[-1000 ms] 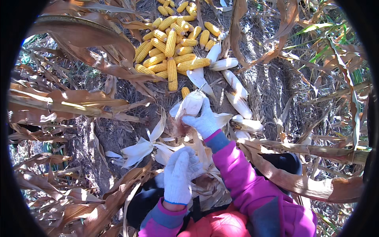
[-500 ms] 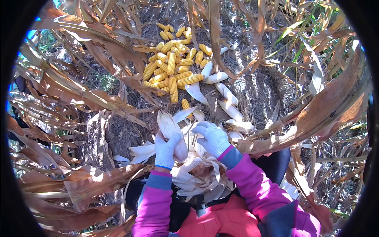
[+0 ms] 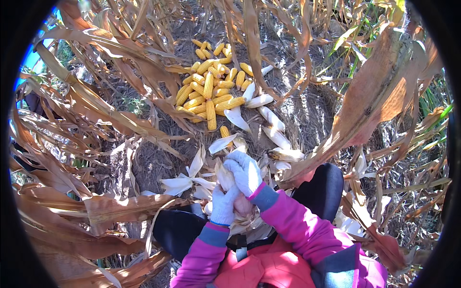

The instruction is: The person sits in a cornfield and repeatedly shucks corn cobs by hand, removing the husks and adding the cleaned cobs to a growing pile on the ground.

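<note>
An ear of corn in pale husk (image 3: 224,176) is held upright between my two gloved hands, tip away from me. My left hand (image 3: 223,204), in a white glove, wraps round its lower part. Over the upper right side near the tip, my right hand (image 3: 246,172), gloved alike, has its fingers curled on the husk. Its fingertips are partly hidden. Loose pale husks (image 3: 247,225) lie beneath my hands, and more husk leaves (image 3: 180,185) spread to the left.
Beyond my hands a heap of bare yellow corn ears (image 3: 209,86) lies on the soil. Several ears still in husk (image 3: 276,137) lie right of it. Dry stalks and broad brown leaves (image 3: 370,96) crowd both sides. My dark-clad knee (image 3: 321,189) rises at right.
My left hand has moved right and slightly nearer with the husked ear. My right hand has come left from beside it and now grips its upper part.
</note>
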